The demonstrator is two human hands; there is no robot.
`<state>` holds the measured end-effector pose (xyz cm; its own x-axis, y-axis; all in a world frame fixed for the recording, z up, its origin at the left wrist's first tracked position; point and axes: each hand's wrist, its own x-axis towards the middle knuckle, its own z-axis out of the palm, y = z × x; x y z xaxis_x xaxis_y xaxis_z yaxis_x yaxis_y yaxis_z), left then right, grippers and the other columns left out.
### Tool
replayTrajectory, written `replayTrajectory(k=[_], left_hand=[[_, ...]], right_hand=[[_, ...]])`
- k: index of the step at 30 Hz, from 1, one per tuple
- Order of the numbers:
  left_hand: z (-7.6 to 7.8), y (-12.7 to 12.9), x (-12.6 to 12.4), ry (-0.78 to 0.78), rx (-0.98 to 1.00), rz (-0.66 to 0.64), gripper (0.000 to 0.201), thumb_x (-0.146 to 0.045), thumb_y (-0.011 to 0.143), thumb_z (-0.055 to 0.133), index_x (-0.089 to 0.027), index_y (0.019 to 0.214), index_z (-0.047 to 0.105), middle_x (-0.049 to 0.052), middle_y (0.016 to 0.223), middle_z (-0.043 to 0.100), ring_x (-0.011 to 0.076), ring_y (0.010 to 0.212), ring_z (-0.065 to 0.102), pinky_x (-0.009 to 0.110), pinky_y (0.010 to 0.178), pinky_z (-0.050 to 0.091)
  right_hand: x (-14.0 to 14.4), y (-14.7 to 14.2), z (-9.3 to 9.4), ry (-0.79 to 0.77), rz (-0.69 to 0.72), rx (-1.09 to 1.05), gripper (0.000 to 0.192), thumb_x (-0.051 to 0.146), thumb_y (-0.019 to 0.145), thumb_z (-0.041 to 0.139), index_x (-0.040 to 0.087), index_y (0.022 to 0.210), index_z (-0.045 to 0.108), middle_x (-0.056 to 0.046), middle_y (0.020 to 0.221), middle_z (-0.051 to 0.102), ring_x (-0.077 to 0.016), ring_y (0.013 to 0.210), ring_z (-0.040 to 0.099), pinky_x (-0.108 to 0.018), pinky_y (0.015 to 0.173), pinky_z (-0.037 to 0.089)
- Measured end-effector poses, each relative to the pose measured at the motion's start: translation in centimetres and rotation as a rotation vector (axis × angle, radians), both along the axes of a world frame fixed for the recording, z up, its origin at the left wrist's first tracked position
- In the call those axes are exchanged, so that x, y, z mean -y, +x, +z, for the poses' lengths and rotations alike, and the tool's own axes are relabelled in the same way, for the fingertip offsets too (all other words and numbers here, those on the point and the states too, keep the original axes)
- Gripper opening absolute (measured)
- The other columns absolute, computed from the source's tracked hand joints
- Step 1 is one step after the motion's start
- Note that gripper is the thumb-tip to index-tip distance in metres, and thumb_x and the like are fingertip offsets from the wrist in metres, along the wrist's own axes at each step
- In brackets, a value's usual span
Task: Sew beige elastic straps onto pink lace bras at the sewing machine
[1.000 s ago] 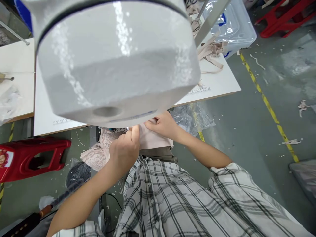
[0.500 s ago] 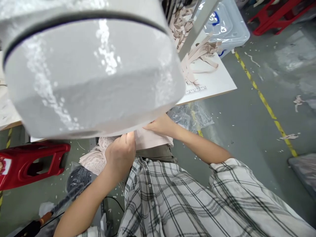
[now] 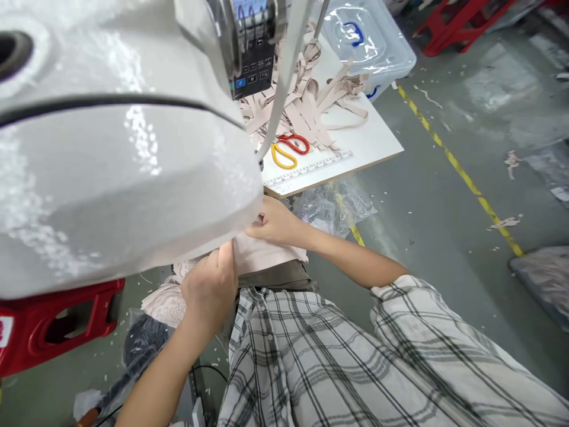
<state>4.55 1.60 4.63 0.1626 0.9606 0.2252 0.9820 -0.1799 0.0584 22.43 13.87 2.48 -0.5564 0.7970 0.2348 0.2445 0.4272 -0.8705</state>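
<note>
My left hand (image 3: pixel 211 281) is closed, thumb up, on the edge of a pale pink fabric piece (image 3: pixel 269 254) just under the front of a white sewing machine head (image 3: pixel 133 196). To its right, my right hand (image 3: pixel 275 222) pinches the same fabric, its fingertips partly behind the machine. The fabric lies across my lap. Pink lace (image 3: pixel 164 302) hangs down at the left of my left hand. The needle area is hidden by the machine head.
Scissors (image 3: pixel 291 148) with red and yellow handles, a clear ruler (image 3: pixel 311 169) and pink fabric strips (image 3: pixel 306 112) lie on the white table (image 3: pixel 377 139). Behind stands a clear lidded bin (image 3: pixel 368 41). A red stool (image 3: pixel 57 326) is at left. Plastic film (image 3: pixel 331 207) lies below the table edge.
My view has shifted, so the machine head sits further left and the scissors, ruler and control panel now show. Both hands keep their hold on the fabric with little movement.
</note>
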Motion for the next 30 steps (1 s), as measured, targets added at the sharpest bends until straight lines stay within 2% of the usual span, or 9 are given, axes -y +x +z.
replayTrajectory(k=[7,12,17,20,23,25,28,30], left_hand=[[0.7,-0.4,0.3,-0.097,-0.091,0.107,0.036,-0.028,0.100,0.042,-0.022,0.128,0.063,0.002,0.058,0.060,0.0175,0.057,0.060,0.028,0.049,0.025],[0.1,-0.1,0.2,-0.046,-0.071,0.032,0.038,-0.026,0.100,0.041,-0.022,0.131,0.062,0.002,0.060,0.062,0.0171,0.056,0.059,0.029,0.051,0.027],[-0.1,-0.7,0.3,-0.042,-0.034,0.080,0.035,-0.028,0.100,0.044,-0.022,0.125,0.067,0.003,0.065,0.068,0.0181,0.059,0.062,0.030,0.051,0.027],[-0.1,-1.3,0.8,-0.040,0.131,0.116,0.033,-0.029,0.100,0.043,-0.023,0.123,0.066,0.005,0.086,0.075,0.0193,0.072,0.067,0.028,0.059,0.037],[-0.1,-1.8,1.2,-0.053,0.425,0.185,0.031,-0.036,0.100,0.047,-0.021,0.121,0.063,0.006,0.101,0.075,0.0195,0.085,0.069,0.027,0.071,0.046],[-0.1,-2.3,1.1,-0.123,0.587,0.220,0.033,-0.044,0.098,0.050,-0.019,0.116,0.063,0.007,0.104,0.073,0.0202,0.090,0.068,0.028,0.076,0.049],[0.2,-3.3,0.6,-0.338,0.718,0.186,0.036,-0.050,0.097,0.052,-0.020,0.112,0.066,0.007,0.108,0.072,0.0220,0.096,0.067,0.031,0.083,0.051],[0.3,-3.6,0.5,-0.492,0.761,0.086,0.037,-0.051,0.095,0.055,-0.021,0.113,0.068,0.007,0.114,0.071,0.0236,0.102,0.065,0.033,0.087,0.050]], right_hand=[[0.3,-0.2,-0.6,0.030,0.019,0.006,0.016,0.022,0.085,0.060,0.019,0.097,0.070,-0.003,0.092,0.062,-0.0165,0.088,0.060,-0.026,0.080,0.051],[0.2,0.4,-0.8,0.066,-0.013,-0.013,0.015,0.024,0.086,0.060,0.020,0.098,0.069,-0.002,0.091,0.062,-0.0168,0.086,0.060,-0.029,0.082,0.052],[0.5,0.2,-0.7,0.055,0.000,0.032,0.015,0.025,0.087,0.063,0.021,0.100,0.069,-0.003,0.091,0.062,-0.0171,0.084,0.059,-0.029,0.079,0.051],[1.0,0.0,-0.9,0.002,-0.015,-0.009,0.022,0.025,0.087,0.064,0.021,0.108,0.068,-0.004,0.098,0.063,-0.0151,0.079,0.057,-0.027,0.070,0.049],[1.4,0.4,-1.6,-0.028,-0.055,-0.088,0.031,0.027,0.089,0.063,0.022,0.119,0.064,-0.006,0.111,0.063,-0.0126,0.076,0.055,-0.025,0.064,0.047],[1.7,1.0,-2.2,-0.042,-0.069,-0.092,0.034,0.031,0.090,0.062,0.023,0.123,0.062,-0.006,0.111,0.064,-0.0116,0.074,0.054,-0.025,0.065,0.045],[2.9,1.9,-2.5,-0.098,-0.062,-0.010,0.021,0.035,0.094,0.059,0.020,0.104,0.067,-0.002,0.088,0.066,-0.0108,0.068,0.052,-0.026,0.064,0.041],[4.7,2.3,-1.9,-0.153,-0.007,0.033,0.023,0.036,0.096,0.056,0.018,0.088,0.067,0.000,0.075,0.063,-0.0108,0.066,0.053,-0.026,0.063,0.038]])
